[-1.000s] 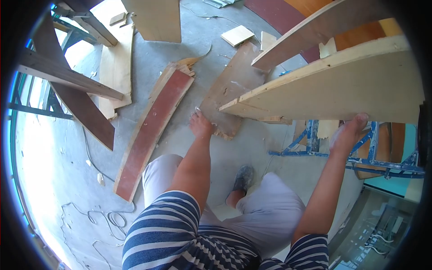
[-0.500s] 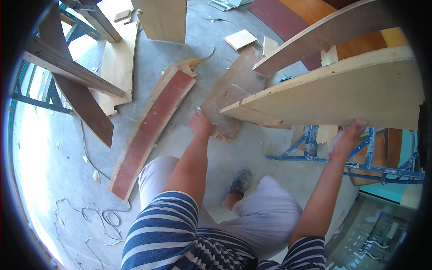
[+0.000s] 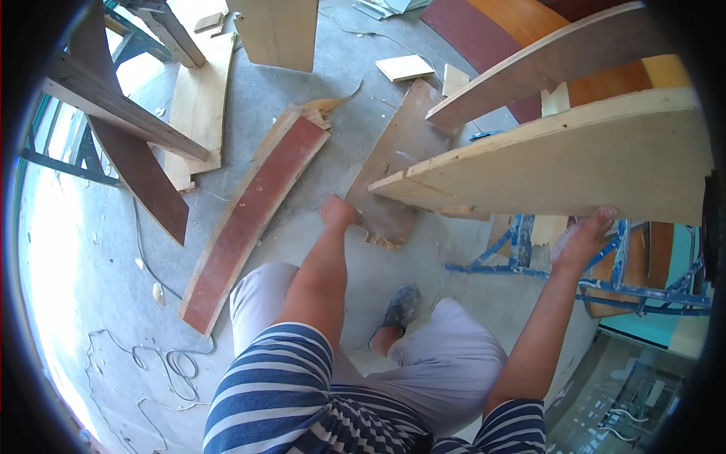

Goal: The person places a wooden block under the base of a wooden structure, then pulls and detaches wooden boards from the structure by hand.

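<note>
My left hand is at the left edge of a worn brown board lying low by the floor, its fingers curled round the edge and mostly hidden. My right hand grips the lower edge of a large pale plywood panel, thumb at the edge and the other fingers partly hidden beneath. The panel slants across the right side, its narrow end over the brown board. Left of my left hand lies a long curved red board with pale wooden edges.
A blue metal frame stands under the panel. Another curved board slants above it. Wooden beams and a dark board are at the left. A coiled cable lies on the floor at lower left.
The brown board's near end has shifted slightly right and turned away from the red board. My left hand's fingers have gone from spread to curled at its edge. My right hand stays on the panel.
</note>
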`<state>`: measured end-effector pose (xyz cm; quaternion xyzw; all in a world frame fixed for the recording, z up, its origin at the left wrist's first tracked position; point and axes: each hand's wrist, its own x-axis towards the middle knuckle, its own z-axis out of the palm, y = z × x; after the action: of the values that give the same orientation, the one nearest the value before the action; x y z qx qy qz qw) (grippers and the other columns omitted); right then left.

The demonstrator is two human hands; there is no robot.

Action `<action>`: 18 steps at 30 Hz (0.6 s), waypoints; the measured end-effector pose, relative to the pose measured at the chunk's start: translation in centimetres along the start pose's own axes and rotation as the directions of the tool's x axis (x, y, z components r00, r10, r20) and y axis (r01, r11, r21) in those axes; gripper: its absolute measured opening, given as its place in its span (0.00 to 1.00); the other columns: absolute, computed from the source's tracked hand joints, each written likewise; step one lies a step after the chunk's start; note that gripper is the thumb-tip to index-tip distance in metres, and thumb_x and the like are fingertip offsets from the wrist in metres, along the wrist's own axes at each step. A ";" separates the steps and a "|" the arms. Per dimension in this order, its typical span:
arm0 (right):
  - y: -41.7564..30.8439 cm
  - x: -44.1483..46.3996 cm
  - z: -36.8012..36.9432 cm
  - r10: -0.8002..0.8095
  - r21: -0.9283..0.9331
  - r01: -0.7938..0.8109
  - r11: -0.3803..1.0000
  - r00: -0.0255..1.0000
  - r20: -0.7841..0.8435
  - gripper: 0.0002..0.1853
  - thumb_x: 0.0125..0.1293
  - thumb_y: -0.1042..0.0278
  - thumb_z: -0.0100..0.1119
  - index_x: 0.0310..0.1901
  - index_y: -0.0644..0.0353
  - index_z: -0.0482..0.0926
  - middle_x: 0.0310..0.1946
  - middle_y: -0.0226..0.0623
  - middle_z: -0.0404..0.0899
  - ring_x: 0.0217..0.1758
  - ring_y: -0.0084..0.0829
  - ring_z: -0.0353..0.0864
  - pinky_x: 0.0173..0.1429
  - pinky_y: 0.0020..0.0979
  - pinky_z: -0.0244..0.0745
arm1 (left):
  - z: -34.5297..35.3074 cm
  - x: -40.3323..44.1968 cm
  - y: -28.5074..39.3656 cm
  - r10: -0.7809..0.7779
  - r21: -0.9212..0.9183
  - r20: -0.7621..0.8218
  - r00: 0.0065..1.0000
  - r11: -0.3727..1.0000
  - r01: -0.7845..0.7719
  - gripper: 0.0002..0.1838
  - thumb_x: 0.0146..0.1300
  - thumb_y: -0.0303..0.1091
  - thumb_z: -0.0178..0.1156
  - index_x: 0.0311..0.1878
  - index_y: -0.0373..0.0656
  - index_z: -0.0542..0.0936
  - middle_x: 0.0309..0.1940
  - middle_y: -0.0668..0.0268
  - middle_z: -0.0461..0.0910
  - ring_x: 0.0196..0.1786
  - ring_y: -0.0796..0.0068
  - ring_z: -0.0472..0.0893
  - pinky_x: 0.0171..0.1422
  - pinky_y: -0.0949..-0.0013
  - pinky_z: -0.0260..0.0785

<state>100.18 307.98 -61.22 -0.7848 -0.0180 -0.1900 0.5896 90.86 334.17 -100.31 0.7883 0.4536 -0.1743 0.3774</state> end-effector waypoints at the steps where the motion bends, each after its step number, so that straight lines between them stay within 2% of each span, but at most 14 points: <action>1: 0.1 0.1 -0.3 0.001 0.012 -0.001 1.000 1.000 0.031 0.57 0.58 0.22 0.45 0.73 0.60 0.40 0.74 0.48 0.45 0.77 0.43 0.44 0.77 0.41 0.39 | -0.1 0.9 -0.3 0.041 0.052 0.096 0.995 0.998 -0.046 0.21 0.54 0.38 0.65 0.49 0.37 0.78 0.50 0.49 0.79 0.56 0.50 0.77 0.60 0.57 0.69; 3: -0.2 -0.2 0.0 0.000 0.015 0.000 1.000 1.000 0.020 0.56 0.58 0.22 0.45 0.74 0.60 0.39 0.74 0.48 0.44 0.77 0.42 0.44 0.77 0.41 0.39 | -0.2 4.2 -1.5 0.113 0.142 0.285 0.952 0.977 -0.159 0.18 0.54 0.39 0.66 0.45 0.38 0.82 0.49 0.50 0.80 0.53 0.52 0.79 0.57 0.57 0.72; 9: -0.5 -0.4 0.3 -0.007 0.003 0.007 1.000 1.000 -0.008 0.56 0.58 0.22 0.44 0.74 0.59 0.39 0.74 0.47 0.43 0.77 0.42 0.44 0.78 0.41 0.38 | -1.1 7.8 -2.8 0.137 0.319 0.147 0.980 0.931 -0.178 0.21 0.52 0.47 0.67 0.43 0.41 0.85 0.48 0.54 0.82 0.52 0.55 0.81 0.55 0.59 0.73; 11: -0.7 -0.6 0.2 -0.009 -0.029 0.008 1.000 1.000 -0.022 0.56 0.58 0.21 0.44 0.74 0.59 0.39 0.74 0.47 0.43 0.77 0.42 0.44 0.78 0.41 0.37 | -2.6 12.6 -5.2 0.340 0.524 0.230 0.912 0.746 -0.411 0.19 0.53 0.49 0.67 0.40 0.44 0.86 0.45 0.54 0.83 0.51 0.57 0.82 0.53 0.59 0.74; 12: -0.7 -0.7 0.1 -0.008 -0.047 0.007 0.999 1.000 -0.030 0.56 0.58 0.21 0.44 0.74 0.59 0.39 0.74 0.47 0.43 0.77 0.42 0.44 0.78 0.41 0.37 | -5.1 12.8 -4.7 0.221 0.511 0.275 0.936 0.791 -0.337 0.18 0.55 0.49 0.65 0.38 0.44 0.86 0.41 0.55 0.84 0.48 0.58 0.83 0.52 0.59 0.74; 14: -0.6 -0.7 0.0 -0.004 -0.058 0.003 0.998 0.999 -0.031 0.56 0.58 0.21 0.44 0.73 0.59 0.40 0.74 0.47 0.43 0.77 0.41 0.44 0.78 0.41 0.37 | -8.4 12.9 -4.8 0.152 0.520 0.360 0.921 0.787 -0.333 0.18 0.57 0.50 0.63 0.35 0.43 0.86 0.36 0.56 0.85 0.44 0.58 0.84 0.49 0.59 0.75; 15: -0.4 -0.5 -0.2 -0.005 -0.053 0.003 0.999 1.000 -0.028 0.56 0.59 0.22 0.44 0.73 0.60 0.40 0.74 0.46 0.44 0.77 0.41 0.44 0.78 0.41 0.38 | -9.6 12.7 -4.9 0.206 0.531 0.404 0.891 0.741 -0.411 0.19 0.58 0.51 0.62 0.34 0.42 0.86 0.34 0.56 0.85 0.43 0.58 0.84 0.48 0.58 0.75; 17: -0.4 -0.4 -0.3 -0.014 -0.063 0.012 0.998 0.999 -0.033 0.55 0.59 0.23 0.44 0.73 0.60 0.41 0.74 0.46 0.45 0.77 0.41 0.44 0.78 0.41 0.38 | -11.1 11.7 -5.3 0.252 0.533 0.425 0.870 0.706 -0.465 0.20 0.59 0.52 0.61 0.33 0.41 0.86 0.31 0.56 0.84 0.39 0.57 0.84 0.45 0.57 0.75; 18: -0.4 -0.4 -0.2 -0.026 -0.075 0.022 0.997 0.999 -0.042 0.54 0.60 0.23 0.44 0.73 0.59 0.42 0.74 0.46 0.45 0.77 0.41 0.44 0.78 0.41 0.38 | -11.5 11.0 -5.5 0.251 0.528 0.398 0.882 0.724 -0.444 0.21 0.60 0.52 0.60 0.32 0.41 0.85 0.30 0.56 0.84 0.38 0.57 0.84 0.44 0.57 0.74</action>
<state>99.67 308.00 -60.90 -0.8017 -0.0075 -0.2146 0.5578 91.19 350.89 -101.98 0.9025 0.1532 -0.3520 0.1952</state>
